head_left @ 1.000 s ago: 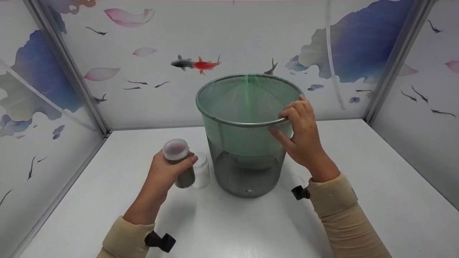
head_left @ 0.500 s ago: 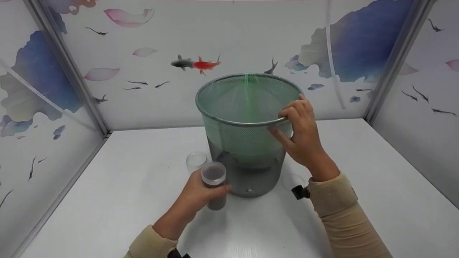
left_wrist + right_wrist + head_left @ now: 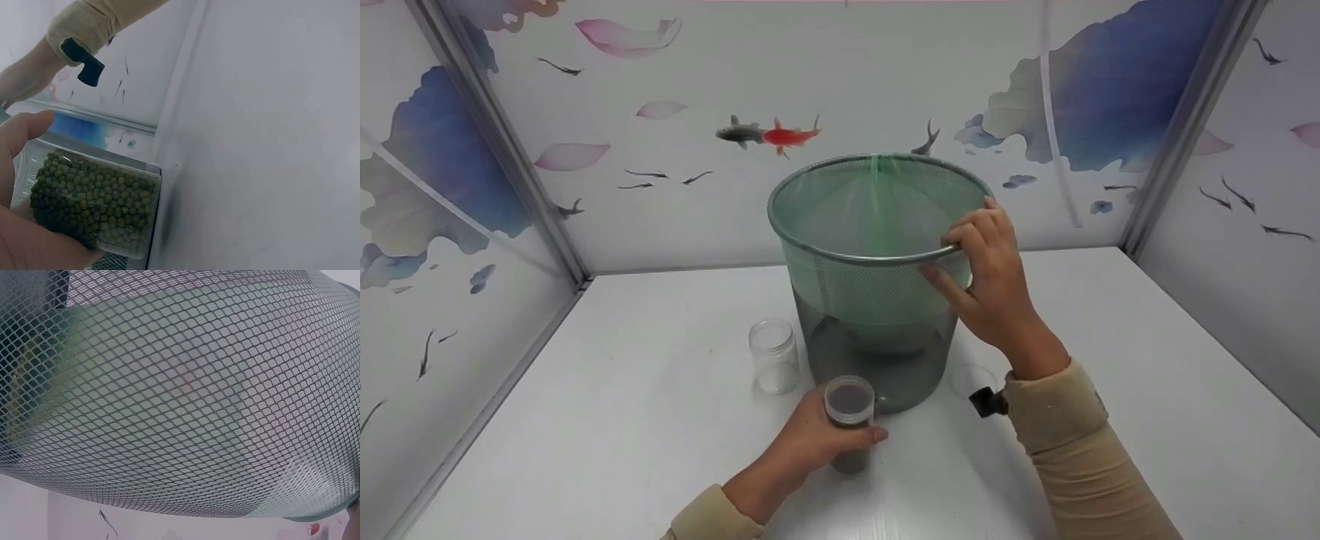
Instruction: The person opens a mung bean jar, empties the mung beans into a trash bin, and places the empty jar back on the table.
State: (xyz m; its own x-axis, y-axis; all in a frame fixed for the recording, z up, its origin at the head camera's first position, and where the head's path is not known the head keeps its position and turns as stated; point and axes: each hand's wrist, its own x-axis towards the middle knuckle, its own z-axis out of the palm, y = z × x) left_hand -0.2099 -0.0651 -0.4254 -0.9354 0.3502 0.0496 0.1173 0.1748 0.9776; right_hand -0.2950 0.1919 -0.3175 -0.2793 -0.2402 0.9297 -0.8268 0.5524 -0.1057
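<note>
My left hand [image 3: 810, 435] grips a clear plastic jar of green mung beans [image 3: 101, 202], thumb across its near side. The jar stands upright in front of the basket, its clear top rim facing up. My right hand [image 3: 990, 277] holds the metal rim of a grey wire-mesh wastebasket [image 3: 877, 375], fingers over the edge and thumb on the outside. A translucent green liner [image 3: 877, 292] covers the upper part of the basket. Through the mesh [image 3: 180, 382], the right wrist view shows this green film. The right hand is mostly hidden there.
A transparent jar [image 3: 774, 360] with nothing visible inside stands left of the basket. To the basket's right lies a faint clear round disc [image 3: 973, 381] on the white table [image 3: 585, 420]. Printed panels [image 3: 885, 75] enclose the table at the back and both sides.
My left hand has carried the jar of mung beans right and toward me, from beside the clear jar to in front of the basket. My right hand has stayed on the rim.
</note>
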